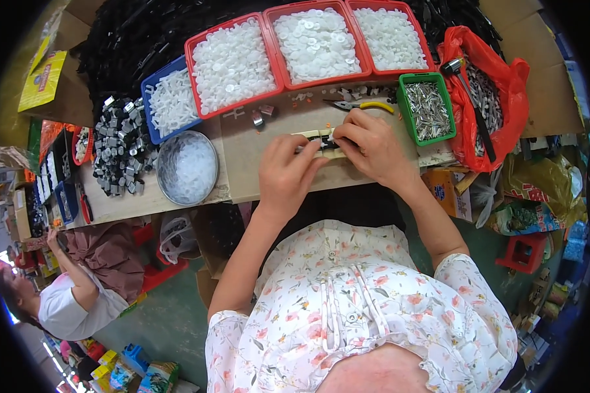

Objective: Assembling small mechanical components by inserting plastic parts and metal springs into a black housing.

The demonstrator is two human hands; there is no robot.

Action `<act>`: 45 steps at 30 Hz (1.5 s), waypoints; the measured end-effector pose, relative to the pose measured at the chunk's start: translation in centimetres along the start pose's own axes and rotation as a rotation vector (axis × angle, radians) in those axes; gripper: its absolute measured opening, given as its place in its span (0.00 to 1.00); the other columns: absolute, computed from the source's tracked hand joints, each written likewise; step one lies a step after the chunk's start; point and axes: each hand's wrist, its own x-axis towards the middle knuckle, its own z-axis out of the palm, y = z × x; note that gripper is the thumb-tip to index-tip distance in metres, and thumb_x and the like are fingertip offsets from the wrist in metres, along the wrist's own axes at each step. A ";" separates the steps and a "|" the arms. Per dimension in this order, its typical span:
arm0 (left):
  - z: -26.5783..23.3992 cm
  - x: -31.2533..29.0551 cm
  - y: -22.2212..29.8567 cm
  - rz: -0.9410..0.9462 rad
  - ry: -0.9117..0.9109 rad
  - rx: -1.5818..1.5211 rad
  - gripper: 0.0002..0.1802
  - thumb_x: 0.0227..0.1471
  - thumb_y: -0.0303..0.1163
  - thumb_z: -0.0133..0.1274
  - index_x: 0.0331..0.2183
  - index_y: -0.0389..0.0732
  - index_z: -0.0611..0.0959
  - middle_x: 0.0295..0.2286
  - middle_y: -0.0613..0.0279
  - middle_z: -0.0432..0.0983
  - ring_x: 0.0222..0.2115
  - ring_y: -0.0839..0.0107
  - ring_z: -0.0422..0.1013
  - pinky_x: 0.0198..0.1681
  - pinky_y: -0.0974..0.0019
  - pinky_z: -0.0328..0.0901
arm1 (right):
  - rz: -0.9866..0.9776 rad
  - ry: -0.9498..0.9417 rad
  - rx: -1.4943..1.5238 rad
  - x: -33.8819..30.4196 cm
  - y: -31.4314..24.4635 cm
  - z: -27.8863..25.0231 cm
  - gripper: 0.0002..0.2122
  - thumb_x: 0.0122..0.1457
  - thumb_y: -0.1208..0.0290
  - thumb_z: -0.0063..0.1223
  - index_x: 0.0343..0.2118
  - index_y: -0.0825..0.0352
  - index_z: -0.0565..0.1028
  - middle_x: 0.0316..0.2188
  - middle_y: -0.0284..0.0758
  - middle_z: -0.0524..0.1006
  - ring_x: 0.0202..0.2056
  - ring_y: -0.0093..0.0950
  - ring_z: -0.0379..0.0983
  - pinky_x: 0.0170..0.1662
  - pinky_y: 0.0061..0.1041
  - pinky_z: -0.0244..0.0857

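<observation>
Both hands meet over a cream-coloured block (333, 154) on the table, with a small black part (324, 141) set on it. Beside the block's left end, my left hand (285, 173) is closed, fingertips pinched on a small greyish piece that the fingers mostly cover. From the right, my right hand (373, 150) closes thumb and finger at the black part's right end; a small whitish bit shows at the tips, its kind unclear. Just beyond lie a small metal-and-black piece (258, 120) and pliers with yellow and black handles (360, 105).
Red trays of white plastic pieces (235, 65) line the back. A blue tray (152, 108), metal bowl (166, 190) and pile of metal-capped black parts (118, 154) stand left. A green tray of metal pins (452, 131) and red bag with a hammer (476, 111) stand right. Another person (78, 301) sits left.
</observation>
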 end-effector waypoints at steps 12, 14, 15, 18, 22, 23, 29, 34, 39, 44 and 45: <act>1.1 -1.3 -0.5 0.291 -0.040 0.245 0.19 0.41 0.30 0.66 0.39 0.41 0.83 0.39 0.58 0.74 0.41 0.59 0.71 0.41 0.57 0.65 | 0.002 -0.127 -0.013 0.5 -0.4 0.1 0.04 0.50 0.77 0.59 0.30 0.68 0.77 0.28 0.36 0.72 0.30 0.37 0.72 0.34 0.34 0.63; 1.2 -1.4 -0.8 0.316 -0.048 0.273 0.19 0.42 0.30 0.65 0.40 0.41 0.83 0.39 0.59 0.74 0.41 0.59 0.70 0.40 0.57 0.65 | 0.004 -0.146 0.008 0.6 -0.2 0.0 0.04 0.51 0.78 0.58 0.30 0.69 0.77 0.28 0.37 0.72 0.30 0.38 0.72 0.33 0.35 0.63; 1.3 -1.3 -0.8 0.314 -0.054 0.275 0.19 0.42 0.30 0.65 0.40 0.41 0.83 0.39 0.59 0.74 0.41 0.59 0.70 0.40 0.57 0.65 | 0.006 -0.146 0.014 0.7 -0.1 0.0 0.04 0.51 0.78 0.58 0.30 0.69 0.77 0.28 0.37 0.72 0.30 0.38 0.72 0.33 0.35 0.63; 1.5 -1.2 -1.0 0.340 -0.043 0.298 0.18 0.42 0.29 0.65 0.39 0.41 0.83 0.39 0.59 0.74 0.41 0.59 0.70 0.41 0.57 0.65 | 0.018 -0.172 0.052 0.7 0.4 -0.1 0.05 0.51 0.79 0.58 0.31 0.70 0.78 0.28 0.38 0.72 0.31 0.39 0.72 0.33 0.36 0.64; 1.7 -0.6 -1.1 0.352 -0.070 0.324 0.18 0.42 0.29 0.66 0.39 0.40 0.83 0.39 0.59 0.74 0.41 0.58 0.70 0.41 0.57 0.65 | 0.014 -0.129 0.085 0.7 0.9 -0.4 0.08 0.51 0.80 0.57 0.35 0.70 0.78 0.30 0.39 0.72 0.31 0.39 0.72 0.33 0.36 0.64; 1.9 -0.4 -1.1 0.354 -0.072 0.319 0.18 0.42 0.28 0.66 0.39 0.40 0.83 0.40 0.59 0.74 0.41 0.58 0.70 0.41 0.57 0.65 | 0.011 -0.088 0.073 0.5 0.8 -0.3 0.10 0.50 0.80 0.56 0.37 0.70 0.78 0.31 0.40 0.72 0.32 0.40 0.72 0.33 0.36 0.65; 1.4 -0.9 -1.2 0.380 -0.087 0.329 0.18 0.43 0.27 0.65 0.40 0.40 0.83 0.40 0.58 0.74 0.41 0.57 0.71 0.41 0.56 0.66 | -0.138 -0.096 -0.114 -0.9 0.7 0.8 0.14 0.48 0.79 0.56 0.40 0.68 0.78 0.31 0.39 0.70 0.38 0.38 0.71 0.39 0.35 0.65; 1.8 -1.1 -0.7 0.394 -0.060 0.335 0.17 0.45 0.29 0.65 0.41 0.41 0.84 0.41 0.59 0.73 0.42 0.59 0.70 0.42 0.56 0.64 | -0.107 -0.102 -0.102 -1.5 0.2 0.3 0.12 0.49 0.78 0.56 0.39 0.67 0.78 0.32 0.38 0.70 0.39 0.37 0.71 0.40 0.36 0.65; 1.7 -0.9 -0.7 0.376 -0.075 0.353 0.17 0.47 0.32 0.64 0.41 0.42 0.84 0.39 0.60 0.73 0.41 0.61 0.70 0.42 0.57 0.63 | 0.024 0.047 -0.111 -1.4 3.0 -6.3 0.11 0.51 0.81 0.55 0.39 0.69 0.79 0.34 0.39 0.76 0.40 0.37 0.75 0.42 0.33 0.68; 1.4 -0.5 -0.8 0.363 -0.077 0.347 0.18 0.47 0.33 0.64 0.42 0.42 0.84 0.39 0.61 0.73 0.41 0.60 0.70 0.42 0.57 0.62 | 0.417 0.335 -0.468 -5.3 13.0 -17.4 0.07 0.56 0.78 0.54 0.36 0.73 0.78 0.33 0.44 0.79 0.37 0.39 0.77 0.41 0.32 0.70; 1.1 -0.5 -0.6 0.351 -0.086 0.341 0.18 0.46 0.32 0.65 0.42 0.41 0.84 0.39 0.59 0.74 0.41 0.59 0.70 0.42 0.56 0.63 | 0.501 0.318 -0.577 -6.8 15.8 -18.9 0.08 0.55 0.76 0.55 0.36 0.73 0.78 0.32 0.45 0.79 0.37 0.39 0.77 0.41 0.33 0.70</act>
